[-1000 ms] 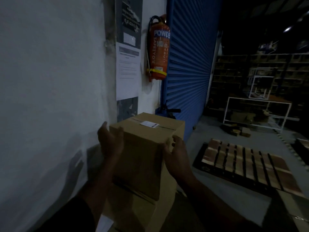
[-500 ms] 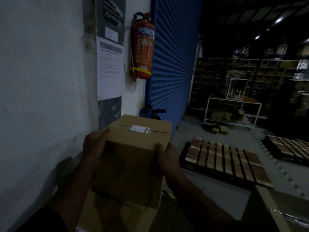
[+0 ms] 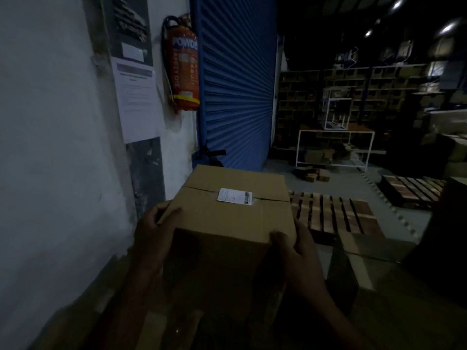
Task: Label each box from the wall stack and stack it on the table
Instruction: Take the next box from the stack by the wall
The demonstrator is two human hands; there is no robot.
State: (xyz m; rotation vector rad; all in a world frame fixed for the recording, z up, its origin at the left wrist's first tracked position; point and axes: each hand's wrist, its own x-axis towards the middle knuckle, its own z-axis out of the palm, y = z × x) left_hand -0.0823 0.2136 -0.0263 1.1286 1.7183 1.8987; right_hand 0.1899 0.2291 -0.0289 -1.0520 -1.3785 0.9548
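Note:
A brown cardboard box (image 3: 227,215) is held up in front of me, its top taped along the seam and carrying a small white barcode label (image 3: 235,196). My left hand (image 3: 154,228) grips its left side, fingers over the top edge. My right hand (image 3: 293,246) clasps its right front corner. Below the box, more cardboard of the wall stack (image 3: 161,322) shows dimly. Another cardboard surface (image 3: 394,299) lies low on the right in shadow.
A white wall (image 3: 55,147) with posted papers stands close on my left, a red fire extinguisher (image 3: 184,66) beside a blue roller shutter (image 3: 237,92). Wooden pallets (image 3: 333,215) lie on the floor to the right. A white metal frame table (image 3: 333,147) and dark shelving stand further back.
Both hands closed on the box and lifted it off the stack. It now sits higher and more to the right in view, and my head has turned right.

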